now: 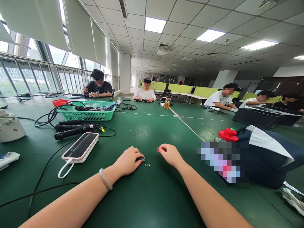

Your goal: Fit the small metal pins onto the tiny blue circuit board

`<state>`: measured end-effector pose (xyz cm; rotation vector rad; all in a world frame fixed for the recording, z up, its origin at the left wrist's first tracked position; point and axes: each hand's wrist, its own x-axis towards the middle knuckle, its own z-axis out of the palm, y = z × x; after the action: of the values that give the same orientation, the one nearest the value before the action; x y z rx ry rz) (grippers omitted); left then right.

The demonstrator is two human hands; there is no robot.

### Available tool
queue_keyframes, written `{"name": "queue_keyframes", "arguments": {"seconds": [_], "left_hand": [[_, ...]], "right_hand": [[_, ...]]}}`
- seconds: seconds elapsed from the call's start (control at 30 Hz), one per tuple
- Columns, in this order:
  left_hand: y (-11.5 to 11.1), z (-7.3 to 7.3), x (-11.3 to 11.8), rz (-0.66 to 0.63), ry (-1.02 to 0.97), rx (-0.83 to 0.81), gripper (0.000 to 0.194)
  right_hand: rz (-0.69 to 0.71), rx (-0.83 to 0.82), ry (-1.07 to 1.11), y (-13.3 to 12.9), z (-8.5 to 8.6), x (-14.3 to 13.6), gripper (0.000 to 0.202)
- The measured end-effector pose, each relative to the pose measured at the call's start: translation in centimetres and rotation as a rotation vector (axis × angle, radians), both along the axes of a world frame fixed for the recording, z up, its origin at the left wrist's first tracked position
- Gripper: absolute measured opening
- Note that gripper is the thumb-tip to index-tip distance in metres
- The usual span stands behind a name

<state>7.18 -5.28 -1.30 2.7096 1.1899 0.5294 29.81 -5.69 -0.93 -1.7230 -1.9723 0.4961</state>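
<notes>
My left hand [128, 161], a pale bangle [105, 179] on its wrist, is closed on a small circuit board [142, 159] at the table surface. Most of the board is hidden under the fingers. Just beside it, close to the thumb tip, lies a tiny white-and-dark piece [147, 165]. To the right, apart from the board, my right hand [170, 154] is held with its fingers pinched together. A small red spot shows at those fingertips; whether they hold anything is too small to tell.
A white power bank [80, 148] with a cable loop stands left, near black cylindrical tools [74, 130] and a green basket [87, 111]. At right are a blurred-out phone-like object [220, 163], a red-lidded jar [228, 135] and a dark bag [266, 158]. Several people sit around the green table [142, 202].
</notes>
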Motion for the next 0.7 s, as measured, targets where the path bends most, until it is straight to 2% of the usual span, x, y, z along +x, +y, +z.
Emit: {"name": "queue_keyframes", "arguments": {"seconds": [0.07, 0.13, 0.2, 0.27, 0.37, 0.5, 0.7], "left_hand": [[0.0, 0.0, 0.0, 0.000, -0.003, -0.003, 0.029], [0.1, 0.0, 0.0, 0.004, 0.000, -0.008, 0.030], [0.0, 0.0, 0.0, 0.004, 0.009, -0.010, 0.029], [0.0, 0.1, -0.1, 0.002, 0.014, -0.003, 0.028], [0.0, 0.1, -0.1, -0.002, 0.024, 0.001, 0.028], [0.0, 0.2, 0.0, -0.001, 0.027, -0.010, 0.029], [0.1, 0.2, -0.1, 0.005, 0.004, -0.021, 0.030]], "right_hand": [[-0.050, -0.075, -0.138, 0.2, -0.1, 0.6, 0.028], [-0.015, -0.075, -0.211, -0.2, 0.0, 0.4, 0.026], [0.100, -0.036, -0.194, -0.9, 0.1, -0.7, 0.025], [0.235, -0.030, -0.189, -1.6, 0.4, -2.0, 0.016], [0.317, -0.047, -0.207, -2.2, 0.5, -3.2, 0.010], [0.346, -0.028, -0.186, -1.9, -0.1, -3.0, 0.002], [0.323, 0.012, -0.146, -1.2, -0.7, -2.2, 0.007]]}}
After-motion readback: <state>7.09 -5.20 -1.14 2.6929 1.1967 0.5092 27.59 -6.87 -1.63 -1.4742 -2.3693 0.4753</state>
